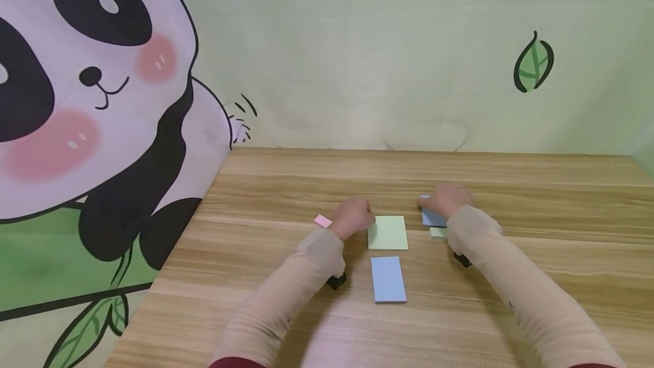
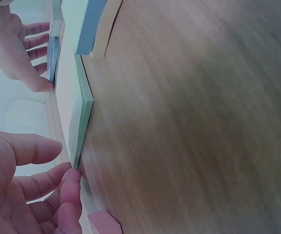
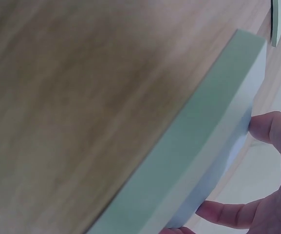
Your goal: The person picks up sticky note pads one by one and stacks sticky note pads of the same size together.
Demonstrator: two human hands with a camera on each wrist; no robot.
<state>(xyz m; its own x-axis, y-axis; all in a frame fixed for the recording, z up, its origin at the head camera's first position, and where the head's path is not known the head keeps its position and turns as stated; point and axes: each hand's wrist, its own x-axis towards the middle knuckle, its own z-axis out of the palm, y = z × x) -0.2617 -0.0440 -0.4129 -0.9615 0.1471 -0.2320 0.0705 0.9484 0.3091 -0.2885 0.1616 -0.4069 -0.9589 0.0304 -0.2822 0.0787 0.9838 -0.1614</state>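
Note:
My left hand (image 1: 352,217) is at the left edge of a square pale green sticky note pad (image 1: 389,234). In the left wrist view its fingertips touch the pad's corner, the thumb apart from them. Beside that hand lies a small pink sticky note pad (image 1: 322,221). Farther right, my right hand (image 1: 447,200) holds a blue sticky note pad (image 1: 433,218) by its edges between thumb and fingers, close over the table. Just in front of it lies a narrow green sticky note pad (image 3: 179,141), partly hidden by my right wrist in the head view.
A blue rectangular sticky note pad (image 1: 389,280) lies nearer me, between my forearms. The wooden table (image 1: 562,214) meets a pale backdrop (image 1: 357,72) with a printed panda along its back and left side.

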